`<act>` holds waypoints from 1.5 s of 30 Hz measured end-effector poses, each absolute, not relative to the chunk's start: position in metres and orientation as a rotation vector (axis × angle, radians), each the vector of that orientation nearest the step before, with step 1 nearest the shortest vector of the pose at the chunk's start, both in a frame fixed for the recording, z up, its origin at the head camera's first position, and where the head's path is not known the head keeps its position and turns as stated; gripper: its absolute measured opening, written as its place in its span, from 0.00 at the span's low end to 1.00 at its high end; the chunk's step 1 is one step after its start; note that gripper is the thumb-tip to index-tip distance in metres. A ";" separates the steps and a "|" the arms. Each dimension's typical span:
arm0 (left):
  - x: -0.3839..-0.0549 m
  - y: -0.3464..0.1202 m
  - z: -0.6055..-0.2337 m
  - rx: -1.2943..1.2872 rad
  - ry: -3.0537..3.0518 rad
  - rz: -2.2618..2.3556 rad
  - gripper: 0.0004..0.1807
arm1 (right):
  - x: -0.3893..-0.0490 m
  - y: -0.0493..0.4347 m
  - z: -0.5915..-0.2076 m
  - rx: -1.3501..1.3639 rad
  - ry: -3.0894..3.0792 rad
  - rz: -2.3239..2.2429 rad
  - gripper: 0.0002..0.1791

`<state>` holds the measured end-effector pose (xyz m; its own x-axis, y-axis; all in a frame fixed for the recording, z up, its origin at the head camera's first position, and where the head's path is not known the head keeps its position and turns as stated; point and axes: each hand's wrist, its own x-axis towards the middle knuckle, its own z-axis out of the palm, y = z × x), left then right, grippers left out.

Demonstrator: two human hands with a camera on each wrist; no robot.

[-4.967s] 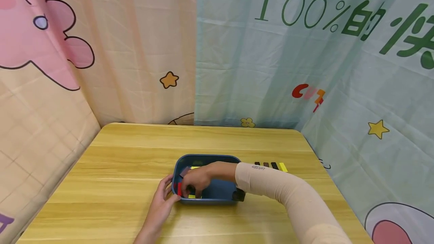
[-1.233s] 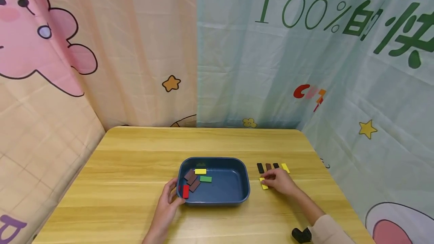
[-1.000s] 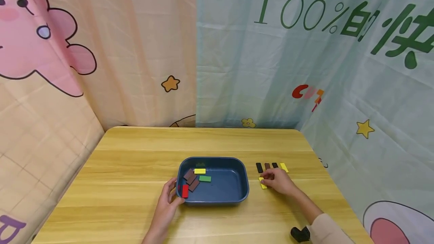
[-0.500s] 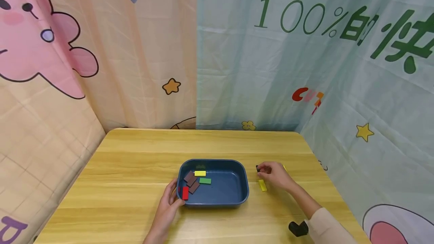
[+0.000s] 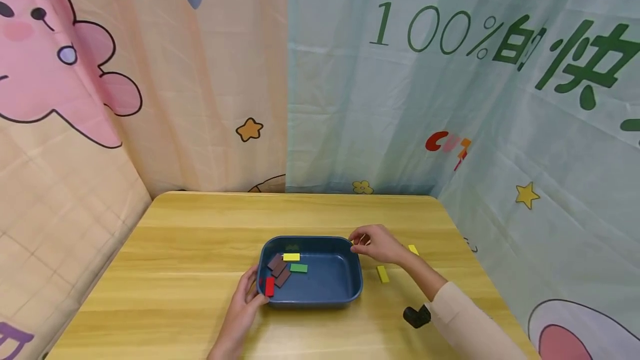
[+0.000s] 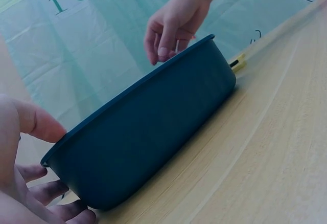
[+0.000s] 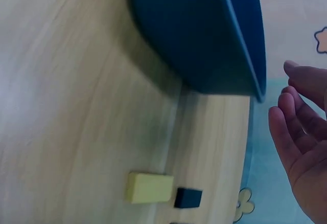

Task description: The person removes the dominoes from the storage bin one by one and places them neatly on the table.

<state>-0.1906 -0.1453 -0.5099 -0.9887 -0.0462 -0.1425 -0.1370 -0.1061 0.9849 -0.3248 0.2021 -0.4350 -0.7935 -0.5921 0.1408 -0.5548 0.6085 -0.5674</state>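
My left hand (image 5: 239,310) grips the left end of a dark blue rectangular basin (image 5: 320,305), thumb on the rim and fingers against its outside. Inside, at the left, lie a red block (image 5: 270,286), a green block (image 5: 299,268), a yellow block (image 5: 291,257) and brown blocks (image 5: 282,277). My right hand (image 5: 377,242) hovers by the basin's back right corner with fingers loosely bent. In the right wrist view nothing shows between those fingers. On the table right of the basin lies another yellow block (image 5: 382,274), a black block (image 7: 188,198) beside it in the right wrist view.
A further yellow block (image 5: 413,249) lies behind my right forearm, which hides the rest of that row in the head view. A black device (image 5: 417,316) sits at the right wrist. Printed curtains (image 5: 360,104) hang behind the wooden table (image 5: 165,271).
Five seconds ago my right hand was inside the basin. Later it set a yellow block on the table, touched a black one, then moved left to the basin's rim. My left hand stays put.
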 end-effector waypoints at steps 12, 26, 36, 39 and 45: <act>-0.193 -0.148 -0.510 -0.179 2.070 2.270 0.42 | -0.340 0.163 -0.414 -1.105 2.552 -0.769 0.13; -0.194 -0.151 -0.511 -0.156 2.063 2.275 0.42 | -0.356 0.118 -0.394 -1.165 2.398 -0.559 0.18; -0.193 -0.152 -0.511 -0.152 2.070 2.274 0.42 | -0.365 0.085 -0.400 -1.216 2.302 -0.432 0.16; -0.193 -0.152 -0.511 -0.152 2.080 2.260 0.42 | -0.367 0.073 -0.406 -1.237 2.259 -0.394 0.16; -0.191 -0.151 -0.510 -0.154 2.080 2.259 0.41 | -0.368 0.055 -0.418 -1.283 2.212 -0.287 0.17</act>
<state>-0.1908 -0.1514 -0.5104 -0.9928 -0.0191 -0.1187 -0.1167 -0.0834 0.9897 -0.3679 0.0553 -0.4180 -0.3848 -0.8499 -0.3599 -0.7300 0.5189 -0.4449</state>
